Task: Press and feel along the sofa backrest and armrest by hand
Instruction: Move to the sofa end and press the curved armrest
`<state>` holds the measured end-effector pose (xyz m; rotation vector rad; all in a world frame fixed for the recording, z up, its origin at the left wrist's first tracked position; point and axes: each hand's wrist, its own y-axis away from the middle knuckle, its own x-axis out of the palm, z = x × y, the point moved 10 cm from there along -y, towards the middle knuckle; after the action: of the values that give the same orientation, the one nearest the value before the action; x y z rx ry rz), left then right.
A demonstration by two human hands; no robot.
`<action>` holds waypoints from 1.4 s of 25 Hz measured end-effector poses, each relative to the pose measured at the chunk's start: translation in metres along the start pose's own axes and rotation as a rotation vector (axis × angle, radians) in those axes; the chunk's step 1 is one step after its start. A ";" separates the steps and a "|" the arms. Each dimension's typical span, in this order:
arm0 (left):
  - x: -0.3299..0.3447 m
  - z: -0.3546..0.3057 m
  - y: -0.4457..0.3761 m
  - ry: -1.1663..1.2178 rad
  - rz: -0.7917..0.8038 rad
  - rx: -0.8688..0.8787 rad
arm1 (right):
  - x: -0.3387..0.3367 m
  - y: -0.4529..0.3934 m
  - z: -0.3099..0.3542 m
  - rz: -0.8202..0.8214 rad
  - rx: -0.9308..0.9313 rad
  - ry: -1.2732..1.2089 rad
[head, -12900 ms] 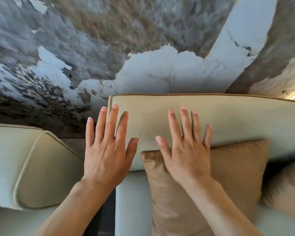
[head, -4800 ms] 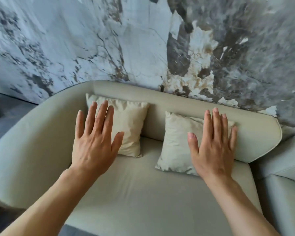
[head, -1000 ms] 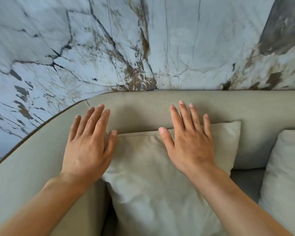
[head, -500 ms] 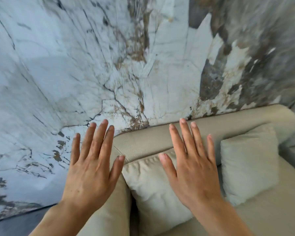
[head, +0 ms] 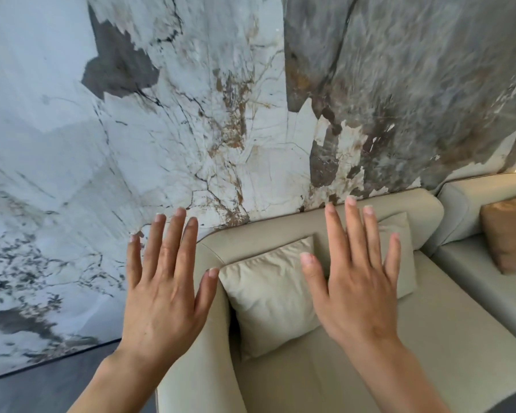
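Above the sofa point(head: 325, 368), left hand point(head: 164, 296) and right hand point(head: 355, 296), each grip wide, fingers spread.

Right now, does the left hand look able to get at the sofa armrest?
Probably yes. The left hand hovers open, fingers spread, beside the armrest, with nothing between them; the nearest cushion lies on the far side.

Left hand point(head: 164, 296) and right hand point(head: 355, 284): flat, fingers spread, palms down. Beige sofa point(head: 429, 338): backrest point(head: 265, 236), armrest point(head: 203, 368), two cream cushions point(head: 268, 293). Marble wall point(head: 191, 114) behind. Brown cushion point(head: 510, 234), adjoining seat.
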<state>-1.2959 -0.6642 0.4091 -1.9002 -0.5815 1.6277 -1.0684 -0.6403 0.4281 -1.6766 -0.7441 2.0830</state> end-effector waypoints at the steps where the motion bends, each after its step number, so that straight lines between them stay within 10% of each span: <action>1: -0.010 -0.005 0.004 -0.007 -0.002 0.016 | -0.013 0.009 0.000 -0.006 0.016 -0.001; 21: 0.071 0.019 -0.079 0.457 0.156 0.457 | -0.034 0.049 0.065 -0.076 0.711 0.477; 35: 0.047 0.057 -0.077 0.649 0.157 0.568 | -0.049 0.080 0.147 -0.226 0.879 0.583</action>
<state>-1.3418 -0.5683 0.4198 -1.8901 0.2775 0.9998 -1.1969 -0.7577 0.4410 -1.4388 0.1631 1.3195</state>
